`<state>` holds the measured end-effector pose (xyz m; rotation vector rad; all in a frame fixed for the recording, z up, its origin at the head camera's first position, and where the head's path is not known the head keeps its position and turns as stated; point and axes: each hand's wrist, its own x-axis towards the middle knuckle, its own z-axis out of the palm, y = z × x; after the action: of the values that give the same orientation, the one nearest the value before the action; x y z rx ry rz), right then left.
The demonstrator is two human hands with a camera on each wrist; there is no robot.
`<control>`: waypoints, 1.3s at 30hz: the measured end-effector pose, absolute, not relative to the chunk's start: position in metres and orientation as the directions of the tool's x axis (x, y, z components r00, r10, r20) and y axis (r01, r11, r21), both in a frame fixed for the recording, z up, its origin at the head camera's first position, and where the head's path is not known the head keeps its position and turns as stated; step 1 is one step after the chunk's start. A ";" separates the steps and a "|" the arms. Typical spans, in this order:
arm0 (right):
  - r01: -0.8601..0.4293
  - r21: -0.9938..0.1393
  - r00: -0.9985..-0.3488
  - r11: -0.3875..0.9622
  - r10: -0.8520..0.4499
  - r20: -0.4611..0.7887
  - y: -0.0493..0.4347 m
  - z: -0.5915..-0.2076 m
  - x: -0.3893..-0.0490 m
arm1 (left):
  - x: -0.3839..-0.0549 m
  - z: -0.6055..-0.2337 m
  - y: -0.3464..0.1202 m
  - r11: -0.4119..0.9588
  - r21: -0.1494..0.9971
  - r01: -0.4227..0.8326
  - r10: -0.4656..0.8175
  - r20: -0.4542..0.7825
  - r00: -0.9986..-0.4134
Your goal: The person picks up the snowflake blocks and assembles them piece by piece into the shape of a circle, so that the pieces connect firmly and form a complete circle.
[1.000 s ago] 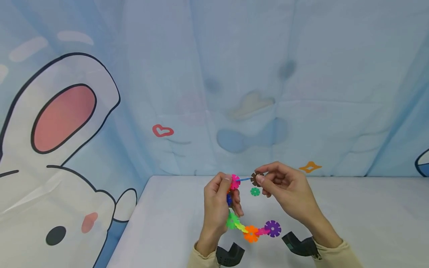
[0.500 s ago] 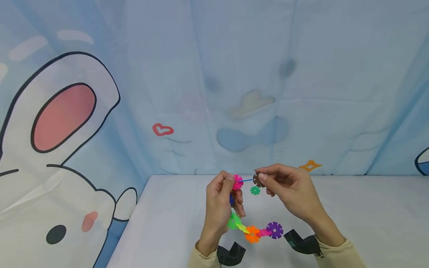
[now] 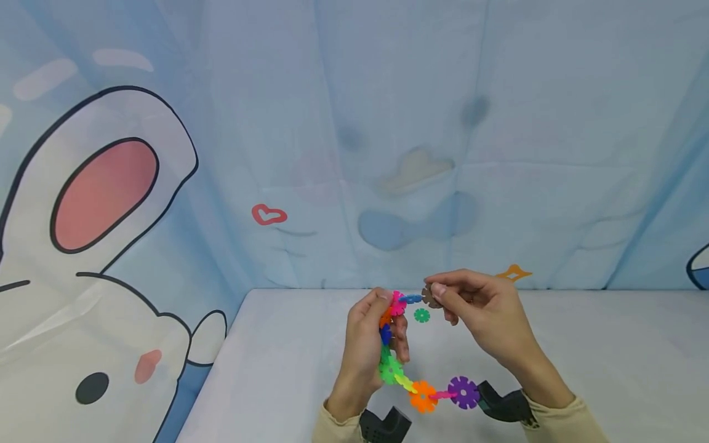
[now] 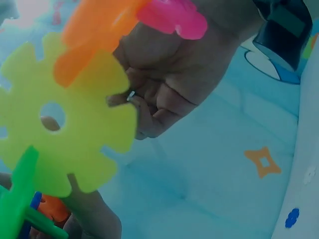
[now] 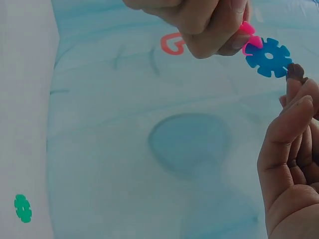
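My left hand (image 3: 365, 344) pinches the pink notched disc (image 3: 397, 303) near the upper end of a chain of slotted plastic flower discs. From the hand the chain hangs down through dark blue (image 3: 386, 334), green (image 3: 391, 370), yellow (image 3: 405, 383) and orange discs (image 3: 423, 397), ending in a purple disc (image 3: 463, 392). A blue disc (image 5: 269, 57) sticks out from the pink one towards the right. My right hand (image 3: 490, 314) pinches a brown disc (image 3: 429, 296) between thumb and forefinger, right at the blue disc's edge. In the left wrist view the yellow disc (image 4: 89, 119) hangs close to the camera.
A loose green disc (image 3: 422, 315) lies on the white table (image 3: 288, 351), behind the chain. Around the table hangs a light blue printed curtain (image 3: 343, 123) with a cartoon rabbit at left. Black wrist mounts (image 3: 504, 403) sit on both forearms.
Both hands have shifted slightly right, and the chain has moved with them. The blue disc, edge-on before, now shows more of its face. The brown disc has tilted and stays in the right fingers.
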<state>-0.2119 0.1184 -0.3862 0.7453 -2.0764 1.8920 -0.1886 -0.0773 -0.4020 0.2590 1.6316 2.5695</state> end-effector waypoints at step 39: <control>-0.505 -0.821 -0.854 0.267 -0.292 0.430 0.106 -0.410 -0.227 | -0.201 -0.407 -0.095 -0.159 0.987 0.014 0.131 0.036 -0.991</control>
<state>-0.2271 0.1062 -0.4103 0.7471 -2.3406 1.6301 -0.2009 -0.0954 -0.4065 0.1720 1.9852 2.3288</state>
